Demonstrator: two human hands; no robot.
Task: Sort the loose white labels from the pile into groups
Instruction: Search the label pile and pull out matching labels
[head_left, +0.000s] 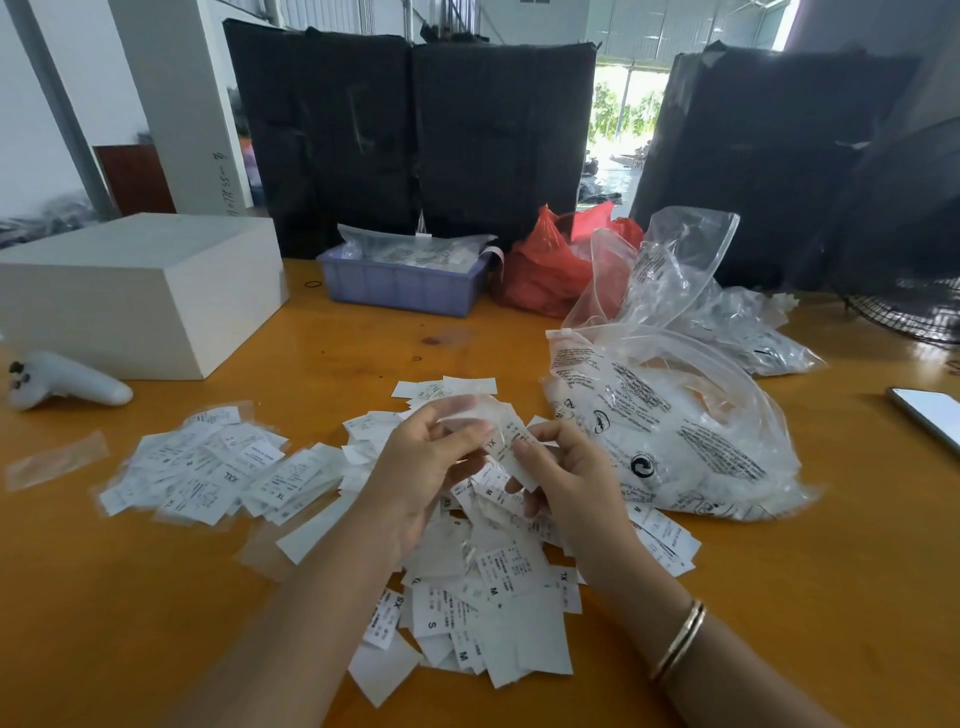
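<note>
While left hand (426, 457) pinches clear film, right hand (566, 467) grips papery rectangular labels (511, 452).

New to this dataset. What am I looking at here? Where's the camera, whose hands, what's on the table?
There is no robot here. One wide-angle camera sits on a person's head and looks forward and down, so the two arms entering from the bottom are the wearer's own.

The left hand and right hand are raised just above an orange table. Their fingers pinch a few white labels; the exact count is too blurred to tell.

Below the hands lies the unsorted pile, printed with sizes such as S, M and XS. To the left is a sorted group showing XL and XXL.

Also on the table: a printed clear plastic bag, a blue bin, a red bag, a white box, a white handheld controller and a phone.
</note>
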